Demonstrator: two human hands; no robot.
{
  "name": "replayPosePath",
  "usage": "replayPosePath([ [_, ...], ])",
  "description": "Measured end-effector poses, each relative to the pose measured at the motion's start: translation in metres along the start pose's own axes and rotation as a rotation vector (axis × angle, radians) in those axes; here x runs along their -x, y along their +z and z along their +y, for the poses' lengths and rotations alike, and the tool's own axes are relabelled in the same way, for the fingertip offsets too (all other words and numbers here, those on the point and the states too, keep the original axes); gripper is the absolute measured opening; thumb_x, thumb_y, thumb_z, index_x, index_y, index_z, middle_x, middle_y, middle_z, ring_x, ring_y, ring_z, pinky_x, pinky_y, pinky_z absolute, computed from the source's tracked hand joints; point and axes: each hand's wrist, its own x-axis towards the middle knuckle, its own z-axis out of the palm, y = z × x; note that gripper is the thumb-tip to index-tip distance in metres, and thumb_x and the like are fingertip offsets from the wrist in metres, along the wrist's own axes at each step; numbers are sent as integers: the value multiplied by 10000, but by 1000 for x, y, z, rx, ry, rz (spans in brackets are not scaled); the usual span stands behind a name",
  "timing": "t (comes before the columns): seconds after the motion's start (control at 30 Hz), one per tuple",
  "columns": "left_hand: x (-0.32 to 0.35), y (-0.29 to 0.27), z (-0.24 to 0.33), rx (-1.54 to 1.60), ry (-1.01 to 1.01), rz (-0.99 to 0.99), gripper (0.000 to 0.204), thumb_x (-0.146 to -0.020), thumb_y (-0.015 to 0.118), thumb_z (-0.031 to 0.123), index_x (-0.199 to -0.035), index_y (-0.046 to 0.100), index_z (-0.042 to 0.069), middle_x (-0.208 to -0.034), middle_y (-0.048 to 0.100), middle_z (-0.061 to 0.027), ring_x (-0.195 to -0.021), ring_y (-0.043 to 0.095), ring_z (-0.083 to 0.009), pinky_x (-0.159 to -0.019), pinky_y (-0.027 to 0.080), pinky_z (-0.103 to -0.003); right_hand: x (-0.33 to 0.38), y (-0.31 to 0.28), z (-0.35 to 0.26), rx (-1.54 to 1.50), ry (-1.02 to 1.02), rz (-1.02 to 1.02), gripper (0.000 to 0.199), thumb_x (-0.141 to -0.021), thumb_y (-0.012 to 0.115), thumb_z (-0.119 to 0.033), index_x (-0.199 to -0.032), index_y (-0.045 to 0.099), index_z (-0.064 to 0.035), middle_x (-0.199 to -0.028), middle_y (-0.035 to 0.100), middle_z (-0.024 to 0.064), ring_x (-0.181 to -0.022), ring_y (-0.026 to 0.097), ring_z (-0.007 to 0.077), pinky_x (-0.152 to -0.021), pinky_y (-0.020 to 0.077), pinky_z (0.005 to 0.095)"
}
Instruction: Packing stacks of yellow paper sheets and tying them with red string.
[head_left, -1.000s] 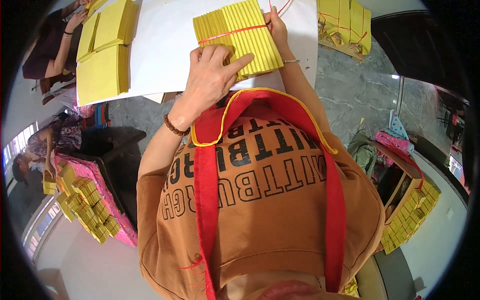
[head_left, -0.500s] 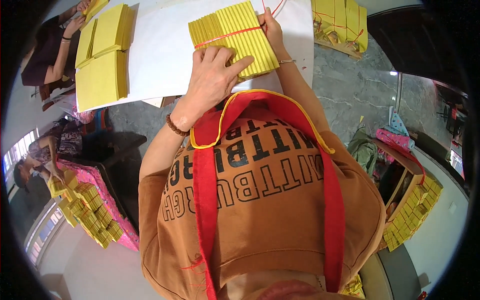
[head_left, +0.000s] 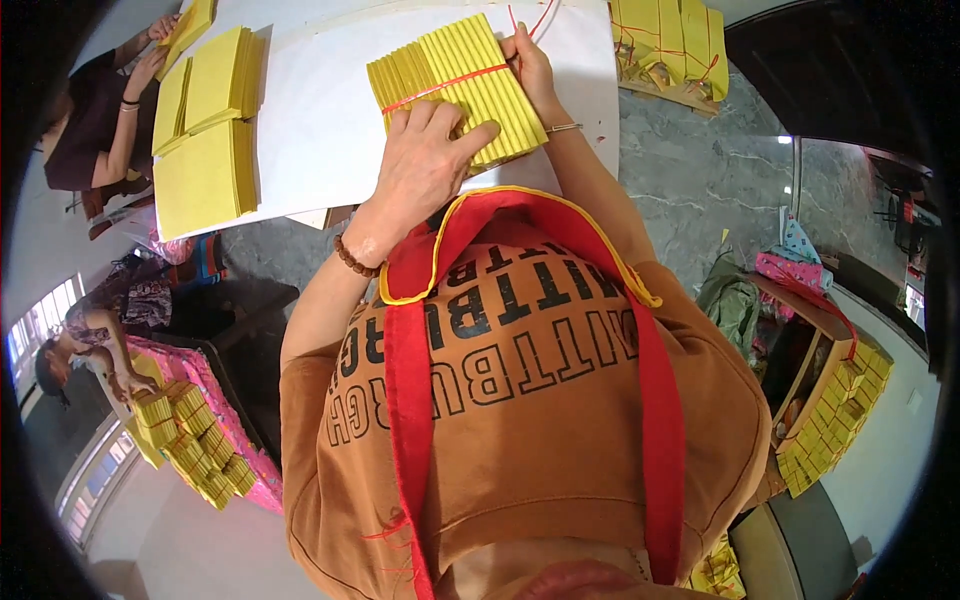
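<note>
Nearest the camera, the left hand lies palm-down with its fingers spread flat over the near edge of a thick fanned bundle of yellow paper sheets, which rests on a white table top just beyond the person's chest. It presses rather than grips, the forearm coming up from the lower left with a brown bead bracelet at the wrist. The bundle looks light for its bulk but loose and apt to slide sheet over sheet – soft at the edges, stiffer where a thin red string crosses it – so it is best held flat from above or clasped at both ends near the tie. Farther out, the right hand is pinched shut on the string at the bundle's far right corner, its wrist bent and ringed by a thin metal bangle.
</note>
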Motion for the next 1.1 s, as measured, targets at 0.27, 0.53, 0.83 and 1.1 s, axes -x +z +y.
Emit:
replayPosePath([
  [0.27,1,2,1,1,7,27,313,-664,619,96,-961,583,188,-814,468,-35,-814,459,-211,-676,354,-333,-12,-18,13,-133,-7,-105,438,-920,409,-375,-641,465,-42,-737,564,121,-679,526,183,-666,440,305],
  [0.53,4,-4,-13,208,-24,5,309,-701,578,79,-1004,581,134,-884,501,-69,-853,463,-243,-741,364,-355,-15,-2,3,-238,23,-138,434,-926,405,-359,-634,448,-40,-733,552,129,-698,518,189,-715,437,307],
  [0.83,38,-19,-42,970,-665,296,475,-933,340,342,-1288,378,29,-1313,371,-143,-1238,315,-245,-1035,222,-327,23,106,-64,838,-115,-220,381,-899,452,-352,-773,562,-10,-698,532,61,-689,485,142,-691,386,297],
  [1.1,34,-30,-28,30,-459,378,286,-803,572,261,-1018,611,76,-1074,527,-110,-968,478,-245,-781,356,-329,1,131,-70,1574,-267,-842,252,-878,423,-228,-1057,559,-115,-651,551,88,-596,527,265,-571,366,400],
])
